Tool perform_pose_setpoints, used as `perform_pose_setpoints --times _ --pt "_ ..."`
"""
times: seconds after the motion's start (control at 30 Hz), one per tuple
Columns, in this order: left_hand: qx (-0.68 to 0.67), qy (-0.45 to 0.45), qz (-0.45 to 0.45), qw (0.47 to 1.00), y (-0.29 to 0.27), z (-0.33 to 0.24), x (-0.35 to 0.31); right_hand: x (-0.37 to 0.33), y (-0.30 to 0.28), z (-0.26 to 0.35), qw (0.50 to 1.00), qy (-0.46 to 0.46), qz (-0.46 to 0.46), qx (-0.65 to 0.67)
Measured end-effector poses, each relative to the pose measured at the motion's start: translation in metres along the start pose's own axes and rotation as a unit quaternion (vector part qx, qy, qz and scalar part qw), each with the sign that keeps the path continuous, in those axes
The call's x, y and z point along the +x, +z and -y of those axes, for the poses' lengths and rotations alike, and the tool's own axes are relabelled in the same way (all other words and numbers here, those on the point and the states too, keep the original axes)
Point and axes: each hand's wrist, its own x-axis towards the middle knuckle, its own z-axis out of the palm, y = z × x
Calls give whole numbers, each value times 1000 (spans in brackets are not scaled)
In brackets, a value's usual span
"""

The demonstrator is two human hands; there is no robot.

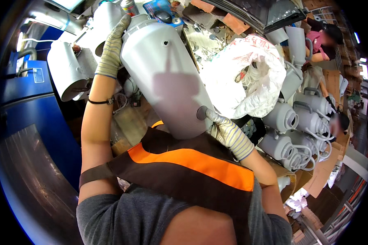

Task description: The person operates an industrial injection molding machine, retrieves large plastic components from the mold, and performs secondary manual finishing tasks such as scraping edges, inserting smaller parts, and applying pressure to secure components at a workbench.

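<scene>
A large grey plastic canister [155, 61] lies tilted in front of my apron, its collared end pointing away from me. My left hand [115, 49], in a striped knit glove, grips the canister's far left side by the collar. On the near right side my right hand [230, 132], gloved the same way, holds the canister. Its thumb touches a dark round disc [201, 112] on the wall; the other fingers are partly hidden. A small round hole [166, 43] shows near the collar. A dark shadow falls across the canister.
A white plastic bag [221, 92] holding pale coiled parts lies to the right. Beyond it several grey canisters with hoses [282, 118] are stacked. At left, another grey cylinder [65, 69] lies near a blue machine [32, 118]. Two people [327, 38] are at the far right.
</scene>
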Motion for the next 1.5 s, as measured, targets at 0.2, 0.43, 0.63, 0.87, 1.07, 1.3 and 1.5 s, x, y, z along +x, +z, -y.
perform_pose_setpoints --times 0.2,0.43,0.63,0.87,1.07,1.3,1.5 --pt "113 66 -23 991 -1 1 13 0 -8 -3 808 -262 -211 -484" --pt "129 61 -45 989 -5 7 20 -12 -2 -16 898 -217 -163 -345" --pt "114 56 -46 991 -12 9 19 -12 4 -18 924 -183 -175 -286" --pt "45 39 -12 998 -5 12 12 -19 13 -21 715 -316 -169 -600" --pt "0 39 -6 999 -3 11 1 -23 9 -17 627 -357 -97 -686" --pt "-16 5 -15 1000 -22 17 8 -6 -13 -14 625 -374 -41 -684" --pt "-68 5 -15 998 -29 15 4 -5 -9 -19 681 -364 -91 -629"
